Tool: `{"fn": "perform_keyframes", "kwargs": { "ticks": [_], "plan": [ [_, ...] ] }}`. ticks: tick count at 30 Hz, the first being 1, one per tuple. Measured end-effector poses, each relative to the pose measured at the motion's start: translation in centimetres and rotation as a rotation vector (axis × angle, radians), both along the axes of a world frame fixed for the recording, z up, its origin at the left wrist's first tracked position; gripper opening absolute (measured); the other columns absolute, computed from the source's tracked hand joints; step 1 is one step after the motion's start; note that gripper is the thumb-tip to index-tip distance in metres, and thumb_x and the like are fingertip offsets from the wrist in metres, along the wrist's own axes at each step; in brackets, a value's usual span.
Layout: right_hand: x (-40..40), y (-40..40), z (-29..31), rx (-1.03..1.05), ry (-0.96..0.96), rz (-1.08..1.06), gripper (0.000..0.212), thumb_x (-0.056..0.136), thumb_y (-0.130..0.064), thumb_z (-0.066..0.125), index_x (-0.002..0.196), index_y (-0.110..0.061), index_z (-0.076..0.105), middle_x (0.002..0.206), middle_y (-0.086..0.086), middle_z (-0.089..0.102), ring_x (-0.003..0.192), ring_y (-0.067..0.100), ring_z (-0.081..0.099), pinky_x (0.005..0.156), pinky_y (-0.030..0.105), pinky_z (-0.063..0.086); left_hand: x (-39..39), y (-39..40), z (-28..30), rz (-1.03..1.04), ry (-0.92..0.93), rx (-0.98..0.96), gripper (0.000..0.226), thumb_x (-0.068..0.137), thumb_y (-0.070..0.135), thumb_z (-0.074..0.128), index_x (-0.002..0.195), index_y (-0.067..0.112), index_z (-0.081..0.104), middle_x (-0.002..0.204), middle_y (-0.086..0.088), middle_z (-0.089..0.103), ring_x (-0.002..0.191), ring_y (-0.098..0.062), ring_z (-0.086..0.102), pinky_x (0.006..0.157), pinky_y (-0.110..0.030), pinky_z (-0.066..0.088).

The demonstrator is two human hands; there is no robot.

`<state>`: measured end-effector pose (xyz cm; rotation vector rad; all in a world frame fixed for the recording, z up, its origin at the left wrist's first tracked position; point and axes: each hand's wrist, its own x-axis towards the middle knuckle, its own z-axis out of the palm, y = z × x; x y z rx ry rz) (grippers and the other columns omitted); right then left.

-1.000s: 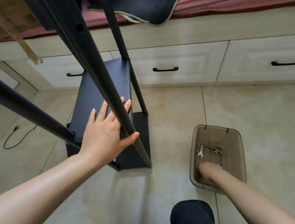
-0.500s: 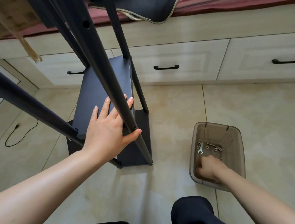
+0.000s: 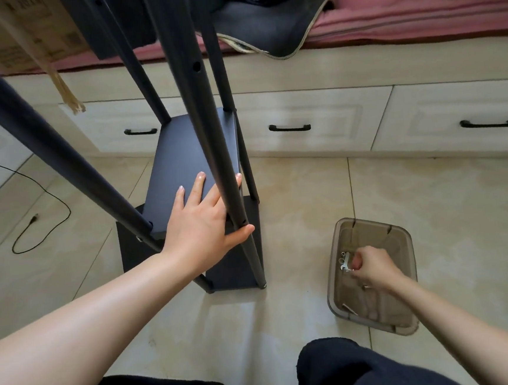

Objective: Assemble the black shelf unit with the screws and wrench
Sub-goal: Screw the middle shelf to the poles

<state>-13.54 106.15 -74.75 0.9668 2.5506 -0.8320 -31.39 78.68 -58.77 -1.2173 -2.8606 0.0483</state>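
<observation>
The black shelf unit stands on the tiled floor in front of the drawers, and the left hand lies flat on its middle shelf with fingers straight and spread, thumb hooked past the near post. To its right sits a brown bin, where the right hand reaches in, fingers curled together and pinching something small beside the wrench and screws; what it pinches I cannot tell.

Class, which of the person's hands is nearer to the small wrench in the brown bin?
Right. The right hand is inside the bin beside the wrench; the left hand rests on the black shelf.
</observation>
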Motion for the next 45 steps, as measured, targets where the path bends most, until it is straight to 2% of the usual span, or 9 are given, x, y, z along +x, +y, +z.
{"fn": "perform_keyframes", "kwargs": {
  "ticks": [3, 6, 11, 14, 17, 26, 30, 39, 45],
  "plan": [
    [-0.7, -0.9, 5.1, 0.043, 0.192, -0.022, 0.008, 0.079, -0.010, 0.075, 0.080, -0.009, 0.067, 0.079, 0.002, 0.065, 0.086, 0.024, 0.065, 0.066, 0.027, 0.041, -0.1, 0.2, 0.2, -0.015, -0.013, -0.015, 0.091, 0.086, 0.080, 0.022, 0.156, 0.038, -0.018, 0.168, 0.011, -0.007, 0.156, -0.028, -0.010, 0.123, -0.053, 0.001],
    [-1.7, -2.9, 10.7, 0.018, 0.403, -0.054, 0.015, 0.074, -0.016, 0.082, 0.075, -0.016, 0.067, 0.073, -0.005, 0.066, 0.078, 0.016, 0.066, 0.067, 0.026, 0.044, -0.1, 0.2, 0.4, -0.014, -0.015, -0.001, 0.092, 0.089, 0.078, 0.031, 0.159, 0.036, -0.010, 0.168, 0.012, -0.007, 0.155, -0.028, -0.011, 0.123, -0.053, 0.000],
    [-2.8, -8.4, 16.8, -0.311, 0.657, -0.035, 0.016, 0.072, -0.020, 0.087, 0.072, -0.022, 0.071, 0.073, -0.005, 0.074, 0.072, 0.007, 0.071, 0.065, 0.018, 0.053, -0.2, 0.4, 0.2, -0.024, -0.013, 0.022, 0.093, 0.089, 0.078, 0.032, 0.160, 0.033, -0.007, 0.168, 0.010, -0.005, 0.155, -0.030, -0.010, 0.123, -0.055, 0.001],
    [-2.9, -10.9, 17.9, -0.413, 0.683, 0.013, 0.014, 0.075, -0.020, 0.085, 0.077, -0.018, 0.072, 0.078, -0.001, 0.075, 0.076, 0.014, 0.072, 0.071, 0.032, 0.060, -0.1, 0.4, -0.1, -0.029, 0.013, 0.039, 0.094, 0.090, 0.078, 0.033, 0.161, 0.030, -0.005, 0.169, 0.008, -0.001, 0.156, -0.031, -0.006, 0.124, -0.056, 0.005],
    [-3.0, -12.2, 17.6, -0.414, 0.692, 0.020, 0.013, 0.076, -0.018, 0.084, 0.079, -0.015, 0.072, 0.079, 0.001, 0.075, 0.077, 0.016, 0.072, 0.076, 0.039, 0.060, -0.1, 0.4, -0.1, -0.035, 0.027, 0.052, 0.094, 0.091, 0.076, 0.036, 0.162, 0.024, 0.003, 0.169, 0.006, 0.005, 0.156, -0.032, -0.002, 0.124, -0.058, 0.010],
    [-4.2, -12.9, 16.9, -0.374, 0.763, 0.016, 0.012, 0.078, -0.017, 0.083, 0.079, -0.019, 0.071, 0.078, -0.001, 0.073, 0.073, 0.014, 0.070, 0.072, 0.036, 0.059, -0.1, 0.1, -0.4, -0.058, 0.053, 0.109, 0.096, 0.090, 0.076, 0.041, 0.162, 0.021, 0.010, 0.169, 0.003, 0.009, 0.156, -0.031, 0.006, 0.125, -0.051, 0.011],
    [-4.2, -13.0, 16.5, -0.371, 0.761, 0.024, 0.012, 0.078, -0.015, 0.082, 0.081, -0.016, 0.071, 0.080, 0.002, 0.074, 0.077, 0.017, 0.071, 0.077, 0.045, 0.060, 0.1, 0.1, -0.4, -0.054, 0.059, 0.105, 0.095, 0.090, 0.076, 0.040, 0.162, 0.021, 0.009, 0.169, 0.003, 0.007, 0.156, -0.031, 0.005, 0.125, -0.051, 0.010],
    [-5.6, -13.3, 15.7, -0.362, 0.779, 0.029, 0.013, 0.080, -0.013, 0.081, 0.081, -0.016, 0.068, 0.079, 0.005, 0.073, 0.077, 0.021, 0.072, 0.078, 0.053, 0.058, 0.2, -0.1, -0.4, -0.069, 0.055, 0.132, 0.097, 0.092, 0.072, 0.044, 0.161, 0.016, 0.007, 0.169, 0.000, 0.008, 0.156, -0.034, 0.006, 0.124, -0.049, 0.009],
    [-6.6, -13.3, 15.4, -0.354, 0.794, 0.015, 0.014, 0.078, -0.011, 0.082, 0.079, -0.013, 0.069, 0.077, 0.003, 0.073, 0.076, 0.020, 0.072, 0.078, 0.047, 0.059, 0.1, -0.1, -0.7, -0.070, 0.079, 0.136, 0.096, 0.092, 0.072, 0.044, 0.161, 0.016, 0.010, 0.169, 0.000, 0.014, 0.155, -0.035, 0.010, 0.124, -0.049, 0.010]
  ]
}}
